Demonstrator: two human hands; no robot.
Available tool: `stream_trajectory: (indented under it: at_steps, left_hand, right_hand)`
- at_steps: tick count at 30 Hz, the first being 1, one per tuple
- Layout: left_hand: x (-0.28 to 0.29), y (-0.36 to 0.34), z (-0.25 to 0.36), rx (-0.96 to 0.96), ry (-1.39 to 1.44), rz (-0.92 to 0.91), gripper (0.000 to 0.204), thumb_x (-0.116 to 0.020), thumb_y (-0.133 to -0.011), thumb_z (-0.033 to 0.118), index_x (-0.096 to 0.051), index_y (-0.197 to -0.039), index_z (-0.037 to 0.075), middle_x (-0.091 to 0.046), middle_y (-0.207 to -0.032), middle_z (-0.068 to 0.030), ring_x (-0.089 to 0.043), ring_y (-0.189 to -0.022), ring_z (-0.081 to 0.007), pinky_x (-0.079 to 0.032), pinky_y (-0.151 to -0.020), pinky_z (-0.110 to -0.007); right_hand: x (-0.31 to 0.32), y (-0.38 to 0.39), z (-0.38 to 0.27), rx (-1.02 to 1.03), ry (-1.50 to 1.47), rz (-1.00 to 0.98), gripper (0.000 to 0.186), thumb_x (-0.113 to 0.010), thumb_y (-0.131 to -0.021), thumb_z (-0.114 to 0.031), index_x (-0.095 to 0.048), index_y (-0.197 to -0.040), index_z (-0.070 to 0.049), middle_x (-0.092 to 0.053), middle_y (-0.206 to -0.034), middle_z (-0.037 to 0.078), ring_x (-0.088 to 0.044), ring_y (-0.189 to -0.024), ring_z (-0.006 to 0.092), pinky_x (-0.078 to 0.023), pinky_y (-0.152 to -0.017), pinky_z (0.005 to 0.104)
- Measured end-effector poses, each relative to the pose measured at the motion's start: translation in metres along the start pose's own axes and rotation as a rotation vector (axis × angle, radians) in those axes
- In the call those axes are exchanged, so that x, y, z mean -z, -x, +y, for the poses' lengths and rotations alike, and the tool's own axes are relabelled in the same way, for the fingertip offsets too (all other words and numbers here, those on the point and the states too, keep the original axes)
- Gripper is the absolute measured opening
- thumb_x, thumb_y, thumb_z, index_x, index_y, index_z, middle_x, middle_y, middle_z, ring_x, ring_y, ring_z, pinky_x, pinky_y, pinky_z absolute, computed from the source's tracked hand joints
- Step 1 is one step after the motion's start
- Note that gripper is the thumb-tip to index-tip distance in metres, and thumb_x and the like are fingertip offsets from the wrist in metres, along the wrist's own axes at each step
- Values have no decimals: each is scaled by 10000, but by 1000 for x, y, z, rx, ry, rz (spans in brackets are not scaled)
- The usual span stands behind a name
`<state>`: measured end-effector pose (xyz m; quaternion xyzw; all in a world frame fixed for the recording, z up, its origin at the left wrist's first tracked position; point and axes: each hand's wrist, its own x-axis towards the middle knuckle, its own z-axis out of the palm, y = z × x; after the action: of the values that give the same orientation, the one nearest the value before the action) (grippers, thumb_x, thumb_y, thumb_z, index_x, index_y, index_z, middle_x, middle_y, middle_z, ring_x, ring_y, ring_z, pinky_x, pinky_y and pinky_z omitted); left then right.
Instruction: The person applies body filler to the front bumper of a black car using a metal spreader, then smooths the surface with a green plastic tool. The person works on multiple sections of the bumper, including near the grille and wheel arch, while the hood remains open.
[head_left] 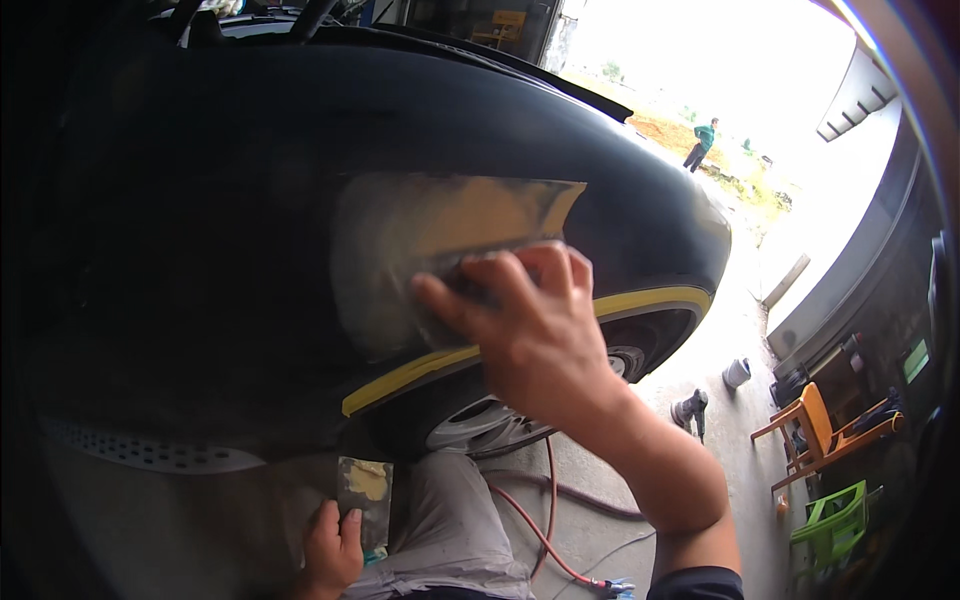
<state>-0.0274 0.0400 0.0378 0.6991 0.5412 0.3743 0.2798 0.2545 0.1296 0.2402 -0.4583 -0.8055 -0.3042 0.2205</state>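
Note:
On the dark car panel [220,200] is a patch of smeared yellowish filler [480,205]. My right hand [520,310] presses on this patch, fingers bent around a dark flat spreader [470,282] that they mostly hide. Yellow tape [390,380] runs along the wheel arch under it. Low at centre-left, my left hand [333,545] grips a flat metal putty plate [365,505] with yellow paste on its top; a teal piece shows at its lower end.
Below are the wheel [470,425], my knee [450,510] and red hoses [540,540]. At right stand a dark power tool [690,408], a bucket [737,372], an orange chair [815,425] and a green chair [835,525]. A person [702,145] stands outside the bright doorway.

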Motion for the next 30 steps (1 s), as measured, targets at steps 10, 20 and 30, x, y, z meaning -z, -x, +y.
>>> stream_trajectory:
  at_steps: [10,20,30]
  left_hand:
    - [-11,2,-1,-68,140,48,201,-575,-971,158,-546,-935,-38,-590,-786,-218,-560,-701,-380,-465,-650,-413]
    - [-13,6,-8,-54,12,47,203,-579,-961,156,-527,-885,-25,-552,-739,-217,-525,-661,-389,-424,-602,-431]
    - [-10,1,1,-7,-32,18,231,-593,-958,172,-507,-857,-17,-529,-713,-237,-505,-655,-448,-413,-590,-460]
  right_hand:
    - [-6,56,11,114,42,-106,590,-668,-765,-104,-621,-1334,-254,-540,-1166,33,-497,-1110,261,-417,-964,485]
    - [7,14,65,-37,120,185,693,-704,-697,35,-626,-1327,-243,-535,-1202,39,-497,-1137,288,-447,-959,466]
    - [-6,-12,37,-95,39,175,666,-690,-689,-30,-639,-1315,-251,-527,-1171,40,-471,-1119,292,-373,-991,510]
